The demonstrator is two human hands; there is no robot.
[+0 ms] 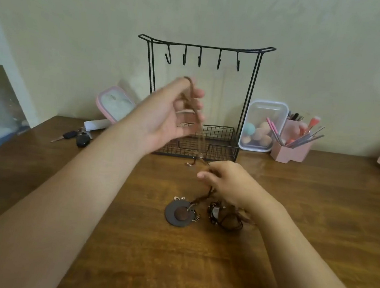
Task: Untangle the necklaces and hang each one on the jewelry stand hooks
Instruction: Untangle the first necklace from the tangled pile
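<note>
Two hands (pixel 171 111) (pixel 224 182), two necklaces (pixel 180 213) (pixel 221 215), five hooks (pixel 199 60)

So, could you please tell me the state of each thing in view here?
left hand: raised, grips the brown cord.
right hand: low, pinches the same cord.
brown cord: strung between both hands, blurred.
jewelry stand: upright, all five hooks bare.
round pendant: lying flat on the table.
dark necklace: heaped on the table beside it.
clear box: shut, stood on edge.

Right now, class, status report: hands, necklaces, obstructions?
Left hand holds brown cord high; right hand pinches it lower. Round pendant, dark bundle on table. Nothing blocks stand hooks.
</note>
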